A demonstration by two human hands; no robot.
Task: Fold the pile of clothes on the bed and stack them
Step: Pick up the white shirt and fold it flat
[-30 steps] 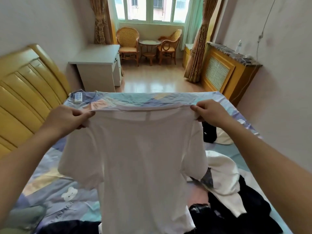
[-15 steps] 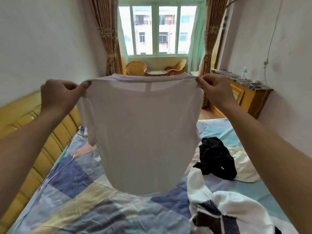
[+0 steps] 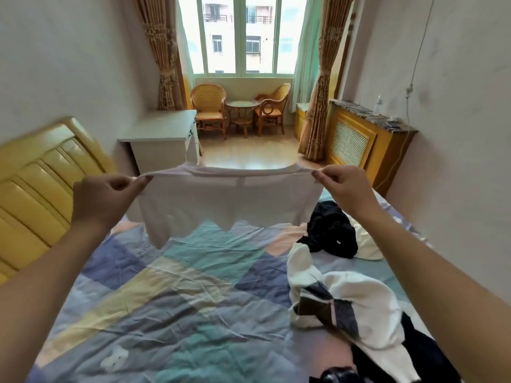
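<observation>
White T-shirt (image 3: 229,200): held in the air above the bed (image 3: 177,299), stretched flat between both hands at its shoulder line, collar edge uppermost; the body of the garment billows away from the person and its lower hem hangs clear of the quilt (some motion blur along the hem).

Left hand (image 3: 102,197): thumb and curled fingers pinch the left shoulder corner of the T-shirt.

Right hand (image 3: 343,189): pinches the right shoulder corner in like fashion, level with the left hand.

Bed: patchwork quilt in blue, teal, yellow and pink, with a yellow padded headboard (image 3: 36,194) along its left side.

Unfolded clothes, right side of the bed: black garment (image 3: 331,233), crumpled, lying against a cream piece (image 3: 367,244); white garment with dark plaid panels (image 3: 345,308), nearer the person; dark clothing (image 3: 431,357) at the lower right edge, partly under the white one.

Room beyond: white desk (image 3: 163,134) past the headboard; two wicker chairs (image 3: 210,109) flanking a small round table (image 3: 243,111) under the window (image 3: 243,34); wooden radiator cover (image 3: 365,139) by the right wall.
</observation>
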